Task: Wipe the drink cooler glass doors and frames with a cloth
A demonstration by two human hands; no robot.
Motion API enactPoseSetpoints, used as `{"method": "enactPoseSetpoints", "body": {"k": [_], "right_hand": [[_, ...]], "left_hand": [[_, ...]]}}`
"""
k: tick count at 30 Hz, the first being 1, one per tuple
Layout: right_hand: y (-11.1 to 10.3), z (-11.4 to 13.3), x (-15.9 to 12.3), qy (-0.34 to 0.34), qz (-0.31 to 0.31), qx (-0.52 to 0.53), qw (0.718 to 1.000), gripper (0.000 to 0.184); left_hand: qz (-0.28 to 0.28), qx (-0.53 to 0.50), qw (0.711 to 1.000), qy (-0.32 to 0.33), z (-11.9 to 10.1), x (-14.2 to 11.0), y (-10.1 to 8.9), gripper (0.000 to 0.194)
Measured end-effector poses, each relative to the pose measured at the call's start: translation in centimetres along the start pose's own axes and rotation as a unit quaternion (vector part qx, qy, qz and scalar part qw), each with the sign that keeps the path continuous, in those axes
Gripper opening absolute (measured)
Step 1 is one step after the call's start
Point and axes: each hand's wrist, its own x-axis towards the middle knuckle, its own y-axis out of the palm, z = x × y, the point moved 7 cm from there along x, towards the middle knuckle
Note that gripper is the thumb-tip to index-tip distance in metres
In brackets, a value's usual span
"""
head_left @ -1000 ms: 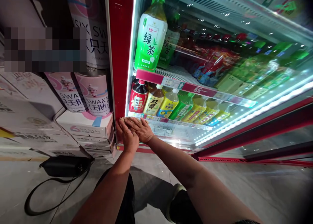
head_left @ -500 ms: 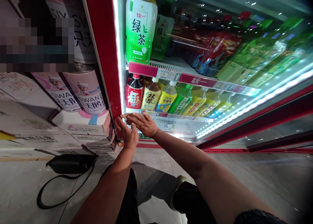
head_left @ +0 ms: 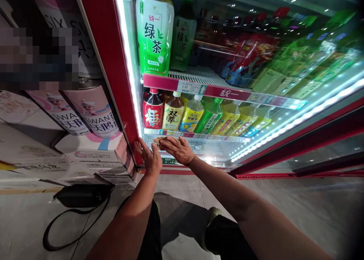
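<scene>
Tan cloth (head_left: 156, 141), as far as I can make it out, pokes from beneath my right hand (head_left: 178, 149), low at the left end of the fridge's glass door (head_left: 216, 150), just below the row of drink bottles (head_left: 172, 113). My right fingers lie flat and straight over it; whether my thumb pinches it underneath, I can't tell. My left hand (head_left: 149, 155) holds nothing that I can see: its fingers are spread beside the red frame (head_left: 125, 125), a little apart from the right, though I can't tell how firmly they touch. I'd judge the wiping to be underway rather than finished, since the cloth is at the door. How much is done, the glass doesn't show; the wide stretch above and to the right may be wiped or may be left.
</scene>
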Motion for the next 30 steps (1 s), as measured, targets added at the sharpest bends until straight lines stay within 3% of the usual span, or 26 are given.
{"method": "enactPoseSetpoints", "body": {"k": [5,11,17,24,30], "right_hand": [[0.0,-0.1,-1.1,-0.036,-0.004,-0.005,0.999,0.048],[-1.4,-1.5,-1.9,0.008,-0.010,-0.022,1.000,0.052],[-1.7,-2.4,-2.9,-0.004,-0.009,0.011,1.000,0.056],[-3.6,-3.7,-3.4,0.007,-0.062,-0.040,0.997,0.051],[-4.6,-4.8,-3.4,0.002,-0.033,-0.043,0.999,0.054]], "left_hand": [[0.001,-0.014,1.000,0.011,-0.5,-0.1,0.2,0.076],[0.013,-0.019,1.000,0.009,-0.7,-0.2,0.7,0.081],[0.022,-0.012,1.000,-0.002,-0.9,-0.2,0.9,0.082],[0.042,-0.003,0.999,-0.016,-1.0,-0.1,1.0,0.086],[0.050,0.002,0.999,-0.021,-1.0,0.0,0.9,0.086]]}}
